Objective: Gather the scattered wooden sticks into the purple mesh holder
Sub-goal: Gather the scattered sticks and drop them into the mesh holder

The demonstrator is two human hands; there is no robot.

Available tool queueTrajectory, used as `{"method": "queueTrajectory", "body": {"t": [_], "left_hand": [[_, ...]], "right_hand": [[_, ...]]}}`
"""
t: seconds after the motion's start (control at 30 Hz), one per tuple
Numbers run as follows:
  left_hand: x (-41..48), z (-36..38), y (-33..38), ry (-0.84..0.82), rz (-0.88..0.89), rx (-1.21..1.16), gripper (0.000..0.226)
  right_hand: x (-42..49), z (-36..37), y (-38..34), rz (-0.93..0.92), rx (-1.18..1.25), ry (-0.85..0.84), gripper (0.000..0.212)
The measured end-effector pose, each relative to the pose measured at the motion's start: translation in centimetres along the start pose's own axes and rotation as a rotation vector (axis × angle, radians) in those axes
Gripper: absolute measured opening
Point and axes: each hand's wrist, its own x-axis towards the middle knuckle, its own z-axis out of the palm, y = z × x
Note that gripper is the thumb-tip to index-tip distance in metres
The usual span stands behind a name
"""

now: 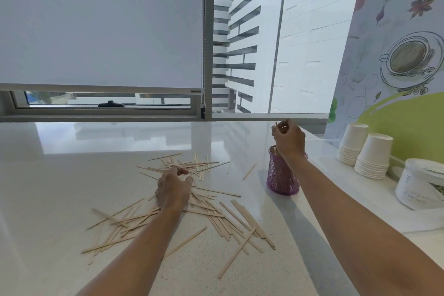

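Sticks [248, 220] lie scattered over the white counter [60, 187] in front of you, in a loose fan that runs from your left forearm across to the middle. Your left hand [174, 187] rests on the heart of that pile, knuckles up, fingers curled down among the wood with thumb and forefinger close together; you cannot tell from here whether they have a stick pinched. More sticks lie beyond its fingertips, and a single one sits apart, nearer the holder. Right of the pile, well apart from your left hand, the purple mesh holder [283, 175] stands upright with sticks already inside it. Your right hand [288, 138] hangs directly over its mouth, fingers closed round a few sticks whose tips poke out above your knuckles. Farther right stand two stacks of paper cups [365, 151] and a white tub [420, 182].
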Motion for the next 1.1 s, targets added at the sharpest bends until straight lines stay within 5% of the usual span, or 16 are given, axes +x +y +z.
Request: {"method": "queueTrajectory", "body": {"t": [0.37,0.47,0.6,0.8,0.93,1.1], "left_hand": [[-0.3,0.2,0.2,-0.034,0.173,0.086,0.017],[-0.3,0.2,0.1,-0.097,0.214,0.138,0.021],[0.1,-0.3,-0.1,-0.188,0.251,0.225,0.025],[0.6,-2.0,-1.1,-0.363,0.257,0.43,0.047],[1.1,-3.9,-1.9,-0.601,0.154,0.737,0.091],[1.2,-5.3,-2.7,-0.704,-0.027,0.835,0.103]], "right_hand": [[-3.3,1.1,-1.4,-0.413,-0.142,0.11,0.02],[-5.2,2.1,-2.2,-0.439,-0.093,-0.121,0.015],[-7.7,3.8,-2.1,-0.384,-0.235,-0.649,0.024],[-10.9,5.6,-1.6,-0.288,-0.457,-1.174,0.076],[-12.3,6.1,-0.9,-0.334,-0.644,-1.253,0.089],[-12.5,6.7,-0.4,-0.385,-0.585,-1.198,0.057]]}}
